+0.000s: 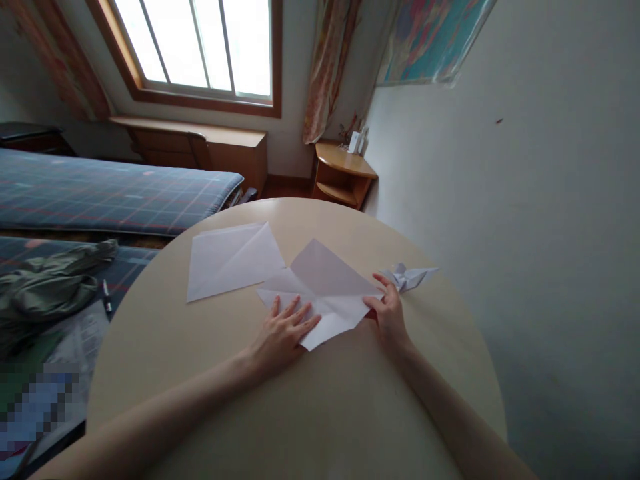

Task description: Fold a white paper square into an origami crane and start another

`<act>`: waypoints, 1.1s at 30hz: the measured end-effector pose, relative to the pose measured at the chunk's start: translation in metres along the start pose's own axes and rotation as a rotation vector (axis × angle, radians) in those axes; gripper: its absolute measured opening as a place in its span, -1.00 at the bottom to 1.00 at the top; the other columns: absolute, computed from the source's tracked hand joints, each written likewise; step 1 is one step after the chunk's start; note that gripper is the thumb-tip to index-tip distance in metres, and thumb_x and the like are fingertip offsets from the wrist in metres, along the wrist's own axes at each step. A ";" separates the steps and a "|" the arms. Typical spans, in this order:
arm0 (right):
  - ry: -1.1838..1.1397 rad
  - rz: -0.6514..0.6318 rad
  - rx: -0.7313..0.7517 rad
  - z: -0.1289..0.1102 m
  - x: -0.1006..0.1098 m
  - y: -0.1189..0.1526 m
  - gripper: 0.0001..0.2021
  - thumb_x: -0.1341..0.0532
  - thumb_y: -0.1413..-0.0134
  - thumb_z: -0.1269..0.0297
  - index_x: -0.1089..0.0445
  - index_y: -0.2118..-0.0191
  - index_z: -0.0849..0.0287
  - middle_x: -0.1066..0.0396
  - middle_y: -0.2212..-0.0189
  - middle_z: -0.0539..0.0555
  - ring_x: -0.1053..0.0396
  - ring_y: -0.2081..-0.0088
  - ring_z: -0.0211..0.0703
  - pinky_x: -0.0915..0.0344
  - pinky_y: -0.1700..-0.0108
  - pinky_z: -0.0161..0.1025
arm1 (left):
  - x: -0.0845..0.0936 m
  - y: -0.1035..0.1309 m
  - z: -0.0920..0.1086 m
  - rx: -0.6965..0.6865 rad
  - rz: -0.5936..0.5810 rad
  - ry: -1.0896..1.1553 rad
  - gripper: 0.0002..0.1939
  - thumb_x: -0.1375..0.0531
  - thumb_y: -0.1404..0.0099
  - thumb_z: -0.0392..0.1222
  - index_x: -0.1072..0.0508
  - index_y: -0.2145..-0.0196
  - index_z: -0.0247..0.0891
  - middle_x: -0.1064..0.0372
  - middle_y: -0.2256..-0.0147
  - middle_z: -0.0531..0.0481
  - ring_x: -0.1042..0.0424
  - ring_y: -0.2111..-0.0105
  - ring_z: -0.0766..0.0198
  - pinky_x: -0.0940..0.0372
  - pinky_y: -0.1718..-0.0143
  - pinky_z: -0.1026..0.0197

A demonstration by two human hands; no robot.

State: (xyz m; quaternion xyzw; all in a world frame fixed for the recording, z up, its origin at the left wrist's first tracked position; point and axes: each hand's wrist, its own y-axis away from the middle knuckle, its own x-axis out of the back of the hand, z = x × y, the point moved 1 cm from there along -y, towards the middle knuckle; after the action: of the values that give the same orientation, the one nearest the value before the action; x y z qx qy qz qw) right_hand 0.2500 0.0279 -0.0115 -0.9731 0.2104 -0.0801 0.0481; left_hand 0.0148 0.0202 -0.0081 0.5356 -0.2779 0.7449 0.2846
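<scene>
A bedroom: mattresses (plaid ones), a desk, a curtained window.

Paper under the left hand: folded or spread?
Spread: the creased sheet shows its broad face, left hand across it, right hand at its corner.

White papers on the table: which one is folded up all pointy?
The folded figure beside the right hand: it has narrow points, while the held sheet and the stack at left are broader.

L hand, R hand on creased ppr
</scene>
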 end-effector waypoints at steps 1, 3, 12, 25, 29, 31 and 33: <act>0.051 0.004 0.048 -0.003 0.002 -0.001 -0.44 -0.18 0.19 0.33 -0.14 -0.05 0.14 -0.36 0.21 0.15 -0.37 0.47 -0.15 -0.32 0.50 -0.20 | 0.000 0.000 -0.001 -0.006 0.001 0.010 -0.52 -0.13 -0.22 -0.21 -0.26 -0.12 -0.12 -0.11 -0.17 -0.15 0.03 -0.20 -0.14 0.23 -0.13 -0.36; 0.184 0.036 0.205 -0.014 0.008 -0.002 -0.50 -0.18 0.14 0.31 -0.20 -0.02 0.12 -0.30 0.06 0.20 -0.39 0.26 -0.04 -0.36 0.35 -0.12 | 0.002 0.000 -0.003 -0.010 0.024 0.074 -0.59 -0.11 -0.24 -0.22 -0.32 -0.07 -0.09 -0.16 -0.14 -0.12 -0.01 -0.19 -0.10 0.21 -0.13 -0.34; 0.136 -0.448 0.545 -0.036 0.029 -0.003 -0.34 0.20 -0.10 -0.25 -0.50 0.23 0.08 -0.45 0.16 0.14 -0.28 0.00 0.09 -0.04 -0.13 0.04 | 0.010 0.000 -0.010 0.432 0.349 0.854 -0.41 -0.02 -0.17 0.27 -0.32 0.72 -0.29 -0.30 0.65 0.01 -0.37 0.55 0.21 -0.27 0.45 0.23; 0.048 -0.516 -0.155 -0.008 0.013 -0.003 -0.61 -0.32 0.23 -0.05 -0.38 0.40 0.20 -0.39 0.51 0.03 -0.30 0.50 -0.18 -0.19 0.48 -0.30 | 0.016 -0.003 -0.013 0.589 0.515 0.899 -0.64 -0.11 -0.14 0.10 -0.38 0.44 -0.30 -0.28 0.58 0.07 -0.24 0.62 0.34 -0.09 0.61 0.35; -0.005 -0.445 -0.158 -0.009 0.005 -0.001 -0.60 -0.28 0.20 -0.08 -0.35 0.39 0.18 -0.36 0.51 0.00 -0.27 0.49 -0.20 -0.16 0.49 -0.32 | 0.024 -0.001 -0.009 0.453 0.613 0.678 -0.54 -0.16 -0.09 -0.21 -0.26 0.01 -0.23 -0.34 0.07 -0.10 -0.39 0.16 0.16 -0.29 0.21 0.16; -0.010 -0.459 -0.158 -0.010 0.004 -0.002 -0.61 -0.28 0.20 -0.07 -0.35 0.39 0.18 -0.35 0.50 -0.01 -0.27 0.48 -0.20 -0.15 0.48 -0.33 | 0.026 -0.002 -0.010 0.369 0.595 0.557 -0.50 -0.14 -0.06 -0.29 -0.24 -0.01 -0.21 -0.24 -0.04 -0.11 -0.28 -0.02 0.11 -0.21 0.01 0.06; -0.013 -0.514 -0.175 -0.013 0.006 -0.001 -0.62 -0.27 0.19 -0.06 -0.36 0.38 0.18 -0.36 0.49 -0.01 -0.27 0.47 -0.20 -0.15 0.47 -0.33 | 0.028 -0.004 -0.012 0.331 0.469 0.477 -0.51 -0.12 -0.06 -0.33 -0.28 0.01 -0.20 -0.23 -0.07 -0.09 -0.23 -0.07 0.09 -0.13 -0.07 0.02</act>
State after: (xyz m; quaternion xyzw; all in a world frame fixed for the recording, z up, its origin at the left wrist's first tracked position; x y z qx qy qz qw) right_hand 0.2533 0.0259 0.0020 -0.9955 -0.0379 -0.0651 -0.0567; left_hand 0.0025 0.0346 0.0155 0.3076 -0.1946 0.9285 0.0727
